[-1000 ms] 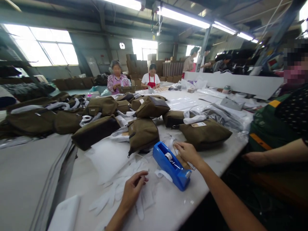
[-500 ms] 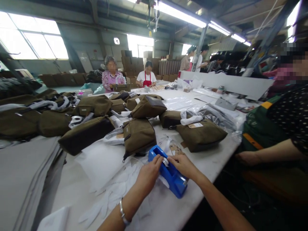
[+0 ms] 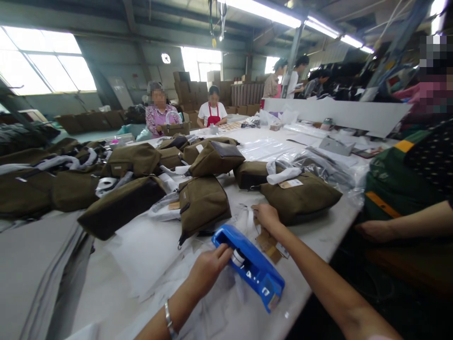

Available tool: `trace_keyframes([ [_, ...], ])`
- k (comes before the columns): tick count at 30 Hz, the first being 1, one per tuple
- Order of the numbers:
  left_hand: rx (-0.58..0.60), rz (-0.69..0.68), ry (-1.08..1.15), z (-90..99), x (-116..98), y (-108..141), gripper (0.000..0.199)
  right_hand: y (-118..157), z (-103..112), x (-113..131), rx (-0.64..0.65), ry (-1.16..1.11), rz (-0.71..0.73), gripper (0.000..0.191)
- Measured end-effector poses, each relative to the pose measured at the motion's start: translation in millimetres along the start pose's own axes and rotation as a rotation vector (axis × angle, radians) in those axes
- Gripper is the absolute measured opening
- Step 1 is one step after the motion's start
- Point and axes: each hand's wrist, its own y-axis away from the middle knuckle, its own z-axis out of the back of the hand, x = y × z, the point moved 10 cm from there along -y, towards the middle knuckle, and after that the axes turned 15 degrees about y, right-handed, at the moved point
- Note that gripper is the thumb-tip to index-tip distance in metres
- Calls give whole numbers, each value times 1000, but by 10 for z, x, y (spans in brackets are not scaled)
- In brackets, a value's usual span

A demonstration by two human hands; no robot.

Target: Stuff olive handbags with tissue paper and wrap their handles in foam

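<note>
The blue tape dispenser (image 3: 260, 259) is tilted over the worktop (image 3: 102, 278), the left hand (image 3: 208, 267) gripping it at nine o'clock. At one o'clock, the right hand (image 3: 268, 217) is bunched, its hold unclear; an olive bag (image 3: 204, 205) lies at eleven.

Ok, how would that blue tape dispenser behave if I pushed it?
The blue tape dispenser looks stiff, judging by its smooth, moulded body. Being long and narrow, it would probably tip sideways more readily than endways. The white roll inside its frame may turn if brushed.
</note>
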Motion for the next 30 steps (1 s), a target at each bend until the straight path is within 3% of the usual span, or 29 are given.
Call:
trace_keyframes([
  [6, -146, -130, 6, -8, 9, 266, 34, 190, 108, 197, -76, -46, 278, 36],
  [12, -306, -263, -11, 239, -159, 360, 35, 328, 91, 499, -50, -108, 513, 36],
  [18, -334, -305, -16, 332, -238, 388, 31, 480, -106, 964, 11, -299, 692, 24],
  [20, -281, -279, 1, 301, -194, 323, 31, 520, -154, 1044, 46, -387, 727, 16],
  [22, -137, -177, 42, 211, -70, 177, 28, 501, -150, 981, 47, -466, 684, 18],
  [25, 64, -20, 102, 145, 113, -81, 28, 430, -25, 606, -38, -544, 486, 35],
  [30, 179, 8, 158, 253, 133, -457, 33, 675, 272, -115, -218, -518, 209, 36],
])
